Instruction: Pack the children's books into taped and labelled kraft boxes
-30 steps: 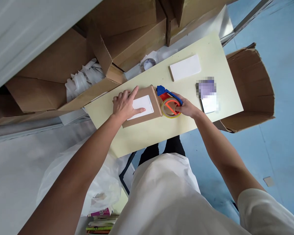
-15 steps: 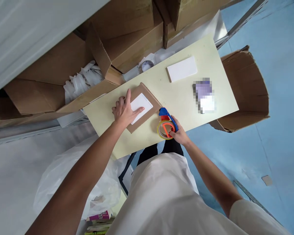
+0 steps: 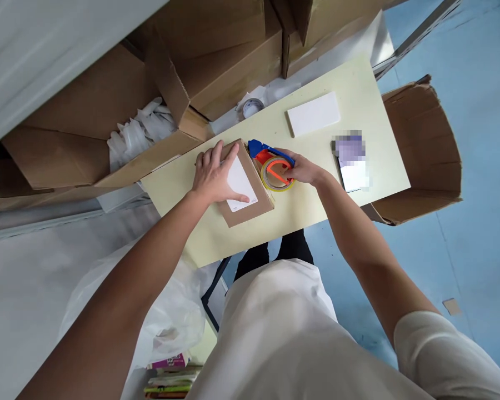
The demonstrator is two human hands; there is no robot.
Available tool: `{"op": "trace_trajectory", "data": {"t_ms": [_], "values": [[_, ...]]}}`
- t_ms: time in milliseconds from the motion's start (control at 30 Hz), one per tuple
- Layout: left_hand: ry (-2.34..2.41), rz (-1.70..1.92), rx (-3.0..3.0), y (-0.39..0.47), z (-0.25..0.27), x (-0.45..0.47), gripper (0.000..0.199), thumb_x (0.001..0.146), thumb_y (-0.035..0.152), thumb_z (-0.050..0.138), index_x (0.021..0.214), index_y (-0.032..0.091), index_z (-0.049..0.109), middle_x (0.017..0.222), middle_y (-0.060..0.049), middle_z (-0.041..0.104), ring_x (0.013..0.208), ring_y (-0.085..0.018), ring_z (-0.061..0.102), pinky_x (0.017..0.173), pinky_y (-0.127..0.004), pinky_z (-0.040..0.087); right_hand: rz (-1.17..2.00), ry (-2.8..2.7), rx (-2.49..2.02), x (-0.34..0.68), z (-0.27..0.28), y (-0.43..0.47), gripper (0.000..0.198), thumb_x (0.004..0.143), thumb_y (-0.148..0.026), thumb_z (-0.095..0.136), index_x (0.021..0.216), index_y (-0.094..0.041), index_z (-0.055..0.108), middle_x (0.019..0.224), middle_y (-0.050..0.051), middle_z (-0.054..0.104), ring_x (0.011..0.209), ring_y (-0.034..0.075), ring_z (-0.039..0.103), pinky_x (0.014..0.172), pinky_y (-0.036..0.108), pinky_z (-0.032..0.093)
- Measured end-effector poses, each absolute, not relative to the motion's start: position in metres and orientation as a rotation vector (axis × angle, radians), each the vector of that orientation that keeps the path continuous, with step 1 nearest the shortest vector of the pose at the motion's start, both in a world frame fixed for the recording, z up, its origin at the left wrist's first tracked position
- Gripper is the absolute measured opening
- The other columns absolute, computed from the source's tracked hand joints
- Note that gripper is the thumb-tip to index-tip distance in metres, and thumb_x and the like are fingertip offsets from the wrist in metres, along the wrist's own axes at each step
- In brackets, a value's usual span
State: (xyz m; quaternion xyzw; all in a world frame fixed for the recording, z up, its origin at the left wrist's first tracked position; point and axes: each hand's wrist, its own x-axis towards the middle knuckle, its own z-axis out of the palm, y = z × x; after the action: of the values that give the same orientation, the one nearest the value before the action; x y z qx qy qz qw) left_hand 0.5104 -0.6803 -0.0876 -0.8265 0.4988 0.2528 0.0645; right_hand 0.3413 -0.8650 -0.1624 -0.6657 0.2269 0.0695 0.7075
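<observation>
A flat brown cardboard box [image 3: 246, 163] with a white label [image 3: 242, 186] lies on the pale yellow table [image 3: 312, 191]. My left hand [image 3: 214, 176] rests on its left part, fingers spread, thumb stretched across the label. The outer fingers reach to the box's far left edge, where their tips are partly hidden. In my right hand [image 3: 304, 168] is a blue and orange tape dispenser [image 3: 270, 153] with a roll of clear, yellowish tape [image 3: 265, 183]. The dispenser's blue head is at the box's far right edge; exact contact is hard to tell.
On the table's right side are a white flat box [image 3: 314, 115] and a partly pixelated phone-like object [image 3: 350, 161]. Large open cartons [image 3: 229, 83] line the far side, one with white plastic packaging [image 3: 144, 130]. Another tape roll [image 3: 253, 108] lies behind the table. An open carton [image 3: 425, 150] stands right.
My right hand has carried the tape dispenser up and left to the box's far right edge. The box has turned slightly under my left hand, and its near side now shows.
</observation>
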Motion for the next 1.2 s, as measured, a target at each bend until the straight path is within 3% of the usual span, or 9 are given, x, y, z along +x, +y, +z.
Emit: {"op": "trace_trajectory", "data": {"t_ms": [133, 300, 467, 600, 733, 800, 900, 1000, 1200], "values": [[1.461, 0.740, -2.512, -0.678, -0.089, 0.507, 0.139, 0.040, 0.068, 0.076, 0.149, 0.024, 0.003, 0.155, -0.017, 0.006, 0.134, -0.048, 0.016, 0.105, -0.056, 0.015, 0.133, 0.521, -1.537, 0.320, -0.159, -0.861, 0.078, 0.059, -0.017, 0.070, 0.132, -0.024, 0.046, 0.139, 0.003, 0.047, 0.128, 0.031, 0.042, 0.107, 0.049, 0.036], [1.403, 0.729, -2.515, -0.678, -0.085, 0.502, 0.137, 0.042, 0.068, 0.076, 0.149, 0.025, 0.001, 0.154, -0.017, 0.009, 0.133, -0.048, 0.018, 0.105, -0.056, 0.017, 0.275, 0.538, -1.463, 0.236, -0.165, -0.835, 0.077, 0.063, -0.017, 0.066, 0.135, -0.032, 0.043, 0.126, 0.002, 0.058, 0.112, 0.031, 0.058, 0.096, 0.050, 0.049], [1.354, 0.698, -2.564, -0.680, -0.086, 0.499, 0.134, 0.045, 0.067, 0.075, 0.149, 0.027, 0.001, 0.154, -0.017, 0.010, 0.133, -0.047, 0.020, 0.104, -0.056, 0.020, 0.223, 0.678, -1.306, 0.173, -0.177, -0.770, 0.086, 0.064, -0.012, 0.058, 0.142, -0.035, 0.029, 0.127, -0.001, 0.057, 0.114, 0.027, 0.057, 0.096, 0.048, 0.049], [1.123, 0.659, -2.743, -0.665, -0.092, 0.492, 0.130, 0.052, 0.068, 0.070, 0.148, 0.026, -0.006, 0.153, -0.020, 0.011, 0.133, -0.047, 0.022, 0.099, -0.059, 0.027, 0.087, 0.830, -1.279, 0.195, -0.177, -0.758, 0.086, 0.065, -0.013, 0.055, 0.142, -0.038, 0.026, 0.122, -0.001, 0.059, 0.108, 0.024, 0.059, 0.095, 0.047, 0.049], [0.763, 0.716, -2.879, -0.630, -0.096, 0.477, 0.124, 0.063, 0.072, 0.058, 0.147, 0.017, -0.014, 0.152, -0.028, 0.004, 0.135, -0.047, 0.019, 0.093, -0.063, 0.032, 0.041, 0.776, -1.319, 0.256, -0.172, -0.799, 0.081, 0.065, -0.018, 0.056, 0.142, -0.028, 0.031, 0.126, 0.005, 0.057, 0.114, 0.027, 0.055, 0.097, 0.048, 0.047], [0.749, 0.668, -2.868, -0.620, -0.095, 0.470, 0.118, 0.068, 0.071, 0.053, 0.148, 0.013, -0.011, 0.152, -0.030, -0.001, 0.137, -0.048, 0.009, 0.095, -0.066, 0.027, 0.092, 0.676, -1.311, 0.286, -0.170, -0.825, 0.079, 0.063, -0.017, 0.057, 0.139, -0.026, 0.037, 0.125, 0.006, 0.059, 0.112, 0.028, 0.056, 0.095, 0.048, 0.048], [1.048, 0.583, -2.757, -0.629, -0.091, 0.464, 0.106, 0.070, 0.066, 0.055, 0.149, 0.016, 0.005, 0.154, -0.024, -0.001, 0.139, -0.047, -0.002, 0.101, -0.065, 0.016, 0.196, 0.554, -1.332, 0.317, -0.168, -0.851, 0.078, 0.061, -0.014, 0.058, 0.137, -0.028, 0.041, 0.121, 0.005, 0.062, 0.106, 0.028, 0.059, 0.093, 0.048, 0.050], [1.321, 0.621, -2.631, -0.659, -0.090, 0.464, 0.107, 0.066, 0.067, 0.061, 0.149, 0.023, 0.011, 0.156, -0.018, 0.004, 0.139, -0.046, 0.004, 0.104, -0.060, 0.014, 0.220, 0.508, -1.381, 0.326, -0.165, -0.857, 0.078, 0.063, -0.014, 0.059, 0.137, -0.030, 0.041, 0.124, 0.003, 0.060, 0.107, 0.028, 0.058, 0.095, 0.049, 0.048], [1.311, 0.693, -2.648, -0.685, -0.092, 0.464, 0.110, 0.061, 0.070, 0.063, 0.149, 0.027, 0.011, 0.149, -0.014, 0.026, 0.130, -0.045, 0.026, 0.102, -0.055, 0.018, 0.219, 0.528, -1.445, 0.301, -0.165, -0.848, 0.078, 0.066, -0.016, 0.059, 0.140, -0.031, 0.036, 0.133, 0.002, 0.054, 0.117, 0.029, 0.052, 0.098, 0.048, 0.047]]}}
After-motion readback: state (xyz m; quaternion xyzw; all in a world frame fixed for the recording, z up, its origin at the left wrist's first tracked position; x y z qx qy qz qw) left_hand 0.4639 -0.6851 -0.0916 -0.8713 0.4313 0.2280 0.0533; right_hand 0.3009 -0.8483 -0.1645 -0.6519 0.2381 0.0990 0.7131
